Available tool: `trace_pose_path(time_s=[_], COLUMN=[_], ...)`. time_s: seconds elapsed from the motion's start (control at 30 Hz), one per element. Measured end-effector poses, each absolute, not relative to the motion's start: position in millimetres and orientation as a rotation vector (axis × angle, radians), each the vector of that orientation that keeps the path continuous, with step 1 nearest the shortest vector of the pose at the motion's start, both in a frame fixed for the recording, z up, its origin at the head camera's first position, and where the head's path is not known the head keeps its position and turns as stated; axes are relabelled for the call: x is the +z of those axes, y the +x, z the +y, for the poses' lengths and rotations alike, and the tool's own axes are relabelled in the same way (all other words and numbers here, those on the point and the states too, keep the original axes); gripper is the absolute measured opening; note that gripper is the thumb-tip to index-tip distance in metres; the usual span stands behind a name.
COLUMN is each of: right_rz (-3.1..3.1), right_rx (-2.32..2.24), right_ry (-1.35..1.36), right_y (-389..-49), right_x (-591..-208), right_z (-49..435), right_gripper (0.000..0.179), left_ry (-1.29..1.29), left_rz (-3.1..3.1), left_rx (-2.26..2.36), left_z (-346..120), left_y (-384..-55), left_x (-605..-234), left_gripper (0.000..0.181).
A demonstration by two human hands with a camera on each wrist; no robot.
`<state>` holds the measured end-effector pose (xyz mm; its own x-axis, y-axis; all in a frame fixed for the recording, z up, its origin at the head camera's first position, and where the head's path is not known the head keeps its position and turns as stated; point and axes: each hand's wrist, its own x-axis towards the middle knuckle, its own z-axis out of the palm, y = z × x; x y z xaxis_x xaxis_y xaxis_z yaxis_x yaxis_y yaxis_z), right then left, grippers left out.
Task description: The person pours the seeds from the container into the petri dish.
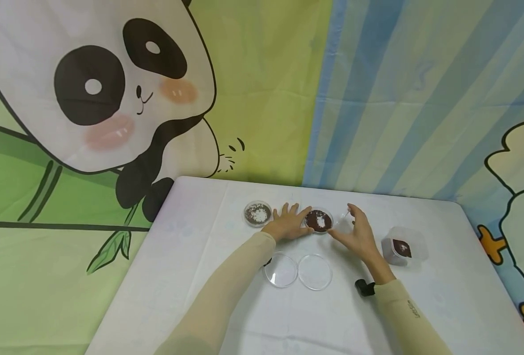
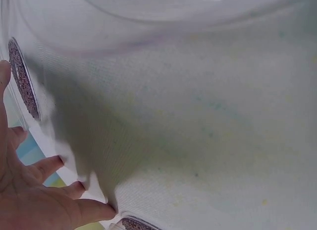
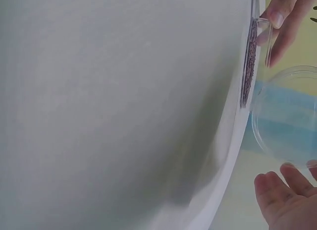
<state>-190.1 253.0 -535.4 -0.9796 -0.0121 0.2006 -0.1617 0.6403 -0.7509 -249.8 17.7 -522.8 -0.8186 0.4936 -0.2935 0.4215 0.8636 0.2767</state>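
Observation:
A petri dish of dark brown granules with a white patch (image 1: 319, 221) lies between my hands. My left hand (image 1: 287, 223) rests at its left side, fingers spread wide, index fingertip and thumb at the rim. From the right my right hand (image 1: 357, 236) holds a clear petri dish lid (image 1: 344, 223), tilted beside the dish; the lid (image 3: 287, 118) shows large above the right fingertips (image 3: 270, 183) in the right wrist view. Another petri dish (image 1: 257, 214), with greyish granules and white bits, stands left of my left hand.
Two clear round petri dish pieces (image 1: 280, 270) lie side by side nearer me. At the right stands a clear plastic box (image 1: 394, 252) with dark granules inside. The white table (image 1: 288, 320) ends against a printed curtain (image 1: 262, 98) behind.

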Motion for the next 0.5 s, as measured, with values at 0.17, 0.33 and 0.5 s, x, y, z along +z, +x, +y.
trace_pose_path(time_s=[0.17,0.33,0.5], right_rz=[-2.641,-2.635,-2.673], right_rx=[1.316,1.41,1.439], right_ry=[0.218,0.251,0.279], right_y=[-194.8,-200.1,-206.0], right_x=[-536.9,-536.9,-536.7], right_z=[246.3,240.4,237.0], right_gripper=[0.101,0.098,0.096], left_ry=[0.687,0.691,0.689], left_rz=[2.677,2.68,2.682], left_rx=[0.278,0.283,0.283], left_z=[16.7,16.9,16.3], left_y=[-247.5,-248.0,-250.7], left_x=[-518.9,-519.5,-523.1], left_gripper=[0.076,0.077,0.078])
